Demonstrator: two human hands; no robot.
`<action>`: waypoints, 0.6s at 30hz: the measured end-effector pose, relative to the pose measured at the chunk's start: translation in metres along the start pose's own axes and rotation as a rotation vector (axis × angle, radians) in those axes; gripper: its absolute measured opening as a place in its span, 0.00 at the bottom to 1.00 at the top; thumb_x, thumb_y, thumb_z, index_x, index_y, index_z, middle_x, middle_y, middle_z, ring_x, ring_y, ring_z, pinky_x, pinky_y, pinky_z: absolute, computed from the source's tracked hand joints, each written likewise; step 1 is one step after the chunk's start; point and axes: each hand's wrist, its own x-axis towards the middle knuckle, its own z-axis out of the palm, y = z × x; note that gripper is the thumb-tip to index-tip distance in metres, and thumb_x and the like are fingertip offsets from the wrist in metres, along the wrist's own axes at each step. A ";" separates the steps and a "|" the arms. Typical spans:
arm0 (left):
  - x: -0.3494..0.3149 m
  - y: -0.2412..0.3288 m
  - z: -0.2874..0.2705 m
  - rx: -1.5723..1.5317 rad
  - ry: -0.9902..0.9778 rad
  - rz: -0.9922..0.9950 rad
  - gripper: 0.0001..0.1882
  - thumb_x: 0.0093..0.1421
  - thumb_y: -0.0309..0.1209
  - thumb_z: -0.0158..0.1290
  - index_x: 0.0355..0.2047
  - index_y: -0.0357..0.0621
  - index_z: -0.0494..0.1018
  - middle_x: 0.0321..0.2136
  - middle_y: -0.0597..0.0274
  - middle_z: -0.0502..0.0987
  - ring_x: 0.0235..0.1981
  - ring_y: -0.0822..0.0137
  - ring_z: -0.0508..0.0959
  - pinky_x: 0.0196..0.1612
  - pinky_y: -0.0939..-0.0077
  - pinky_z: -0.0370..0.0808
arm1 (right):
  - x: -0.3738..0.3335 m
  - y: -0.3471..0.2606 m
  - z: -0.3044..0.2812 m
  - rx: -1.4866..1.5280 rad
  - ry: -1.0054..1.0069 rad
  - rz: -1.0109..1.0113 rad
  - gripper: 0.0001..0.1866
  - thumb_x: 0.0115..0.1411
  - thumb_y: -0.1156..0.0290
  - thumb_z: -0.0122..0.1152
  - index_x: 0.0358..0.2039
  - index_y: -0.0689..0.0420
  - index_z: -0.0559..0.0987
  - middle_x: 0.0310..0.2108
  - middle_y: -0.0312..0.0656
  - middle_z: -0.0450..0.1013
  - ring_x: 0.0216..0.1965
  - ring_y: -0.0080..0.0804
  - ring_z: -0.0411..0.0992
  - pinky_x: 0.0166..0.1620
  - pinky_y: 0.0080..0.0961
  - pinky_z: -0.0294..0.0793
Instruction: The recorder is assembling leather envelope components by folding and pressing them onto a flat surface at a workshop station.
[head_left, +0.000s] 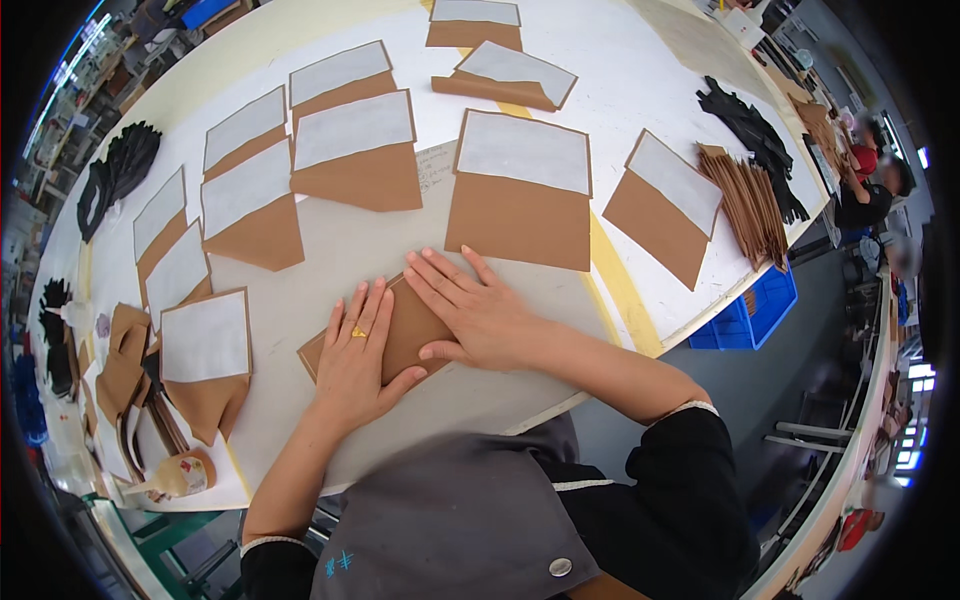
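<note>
A folded brown leather-like piece [408, 328] lies at a slant on the table in front of me. My left hand [356, 365], with a ring on one finger, rests flat on its left part, thumb stretched out. Over the right part lies my right hand [478, 312], fingers extended and pressing flat. Neither hand grips anything. Just beyond, a brown panel with a whitish upper part [520, 215] lies flat. Another such panel [205, 350] is left of my left hand. What lies under my palms is hidden.
More brown-and-white panels [355, 145] spread across the far table. At right are a stack of brown strips [745, 205], black straps [755, 130] and a blue crate [750, 312] below the edge. Black bundles [120, 170] and a glue bottle [185, 474] are at left.
</note>
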 end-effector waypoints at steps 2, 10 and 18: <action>-0.002 -0.001 0.001 0.010 -0.016 -0.026 0.51 0.61 0.57 0.53 0.71 0.32 0.49 0.72 0.43 0.49 0.74 0.45 0.48 0.72 0.42 0.39 | -0.007 -0.011 -0.005 0.041 0.046 -0.031 0.50 0.64 0.36 0.49 0.73 0.62 0.50 0.75 0.48 0.43 0.77 0.40 0.38 0.73 0.54 0.34; 0.036 0.009 -0.014 -0.111 -0.050 0.119 0.38 0.68 0.46 0.46 0.70 0.35 0.53 0.72 0.49 0.53 0.73 0.49 0.51 0.73 0.47 0.42 | -0.043 -0.029 0.000 0.101 -0.023 0.010 0.50 0.63 0.34 0.49 0.71 0.64 0.55 0.75 0.48 0.45 0.77 0.39 0.39 0.73 0.54 0.32; 0.042 -0.001 -0.002 -0.069 -0.100 0.123 0.36 0.69 0.46 0.44 0.70 0.35 0.54 0.72 0.51 0.54 0.73 0.52 0.52 0.73 0.51 0.43 | -0.047 -0.033 0.000 0.126 -0.003 0.003 0.51 0.61 0.35 0.51 0.70 0.65 0.57 0.75 0.49 0.47 0.76 0.39 0.40 0.73 0.54 0.34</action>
